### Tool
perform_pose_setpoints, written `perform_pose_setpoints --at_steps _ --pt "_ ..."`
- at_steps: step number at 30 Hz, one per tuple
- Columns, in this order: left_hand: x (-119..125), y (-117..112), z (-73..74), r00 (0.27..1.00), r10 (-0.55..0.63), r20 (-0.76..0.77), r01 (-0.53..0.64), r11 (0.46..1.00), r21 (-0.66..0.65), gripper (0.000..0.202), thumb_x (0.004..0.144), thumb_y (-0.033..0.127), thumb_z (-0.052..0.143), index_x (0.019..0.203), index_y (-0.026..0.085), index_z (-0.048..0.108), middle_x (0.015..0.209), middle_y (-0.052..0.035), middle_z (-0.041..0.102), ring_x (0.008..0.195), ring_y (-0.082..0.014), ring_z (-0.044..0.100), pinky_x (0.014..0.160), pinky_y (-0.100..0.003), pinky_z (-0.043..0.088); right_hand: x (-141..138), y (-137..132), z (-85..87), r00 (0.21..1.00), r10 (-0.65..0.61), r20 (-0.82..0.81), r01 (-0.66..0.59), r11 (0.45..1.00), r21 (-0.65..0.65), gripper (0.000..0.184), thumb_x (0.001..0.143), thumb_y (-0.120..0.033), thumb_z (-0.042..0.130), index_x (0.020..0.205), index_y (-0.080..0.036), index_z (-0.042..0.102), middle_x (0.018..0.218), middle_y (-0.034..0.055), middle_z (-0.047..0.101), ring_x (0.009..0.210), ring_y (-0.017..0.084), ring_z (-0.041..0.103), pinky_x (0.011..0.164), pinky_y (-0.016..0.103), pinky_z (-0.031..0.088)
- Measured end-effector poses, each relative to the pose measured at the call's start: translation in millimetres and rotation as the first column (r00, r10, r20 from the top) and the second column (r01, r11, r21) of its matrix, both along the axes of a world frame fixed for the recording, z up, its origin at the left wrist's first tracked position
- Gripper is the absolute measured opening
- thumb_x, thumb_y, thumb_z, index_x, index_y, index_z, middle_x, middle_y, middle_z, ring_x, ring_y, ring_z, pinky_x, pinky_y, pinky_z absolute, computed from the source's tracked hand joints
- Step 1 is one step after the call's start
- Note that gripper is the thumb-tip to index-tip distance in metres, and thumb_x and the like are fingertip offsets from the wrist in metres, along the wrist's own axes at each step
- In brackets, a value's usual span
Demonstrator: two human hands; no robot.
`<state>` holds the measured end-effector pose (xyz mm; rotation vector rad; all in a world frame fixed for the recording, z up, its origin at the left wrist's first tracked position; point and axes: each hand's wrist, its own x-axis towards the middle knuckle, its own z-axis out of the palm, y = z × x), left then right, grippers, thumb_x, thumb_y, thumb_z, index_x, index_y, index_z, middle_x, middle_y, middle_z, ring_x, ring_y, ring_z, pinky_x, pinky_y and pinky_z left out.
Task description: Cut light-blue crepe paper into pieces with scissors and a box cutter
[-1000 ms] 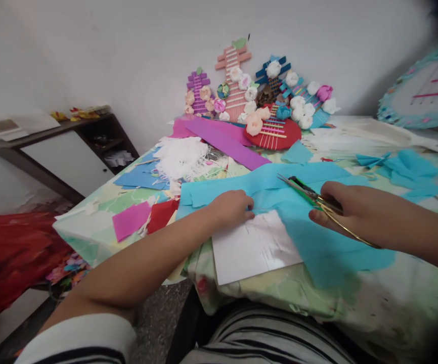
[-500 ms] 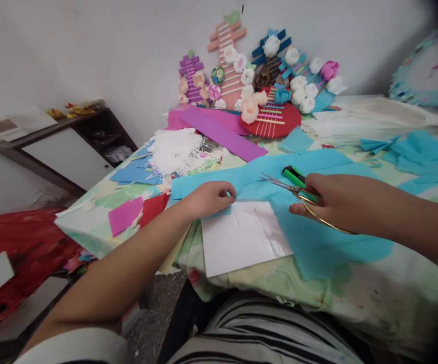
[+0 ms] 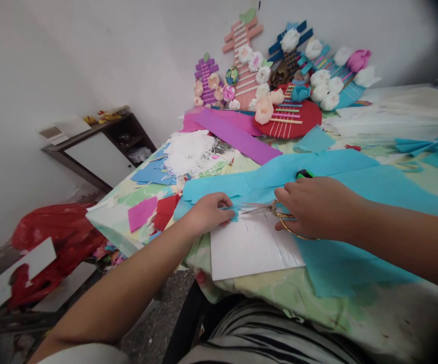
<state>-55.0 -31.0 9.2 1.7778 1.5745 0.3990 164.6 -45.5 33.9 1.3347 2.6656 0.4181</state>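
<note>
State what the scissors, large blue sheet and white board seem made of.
Scissors: apparently metal, from the shiny silver blades and gold-coloured loops. Large blue sheet: probably crepe paper, matte, going by its soft creases. White board: perhaps coated card or plastic; dark nicks mark its slightly glossy face.

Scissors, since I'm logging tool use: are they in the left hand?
No, the right hand holds the scissors, which point toward the left hand.

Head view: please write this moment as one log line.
left hand: holds small blue paper | right hand: holds scissors | scissors: point toward paper
</note>
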Motion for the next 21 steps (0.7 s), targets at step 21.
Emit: perform_pose_setpoints --at_steps 21 --pt "6 -8 15.8 0.860 -0.142 -0.491 0.262 0.947 0.185 0.022 0.084 0.026 0.034 0.101 0.022 0.048 0.080 -0.0040 0.059 0.073 -0.0207 0.054 0.063 -0.029 0.037 -4 25 -9.5 0.998 0.034 -0.061 -0.040 0.993 -0.107 0.040 0.068 -0.056 0.050 0.076 -0.017 0.054 0.067 0.0082 0.061 0.062 0.026 0.059 0.043 0.027 0.018"
